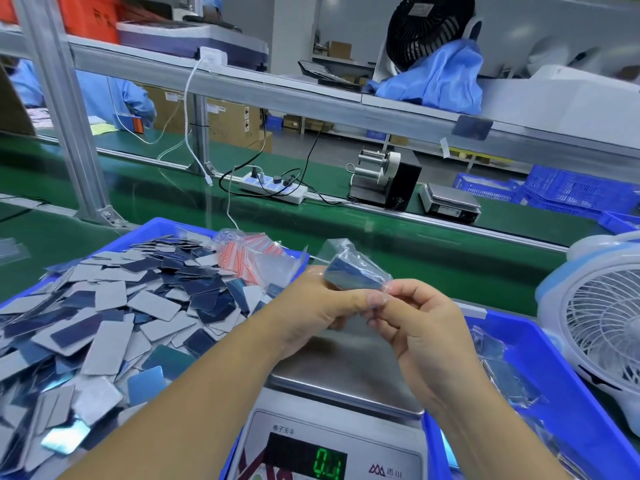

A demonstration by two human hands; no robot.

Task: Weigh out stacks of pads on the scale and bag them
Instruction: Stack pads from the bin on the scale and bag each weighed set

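bright even light, soft blur, wide-angle bending at edges

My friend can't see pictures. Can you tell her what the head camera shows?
Two bare hands, left hand and right hand, hold a small clear plastic bag of stacked blue-grey pads above a silver digital scale. Left of it, a blue plastic bin is heaped with loose pads.
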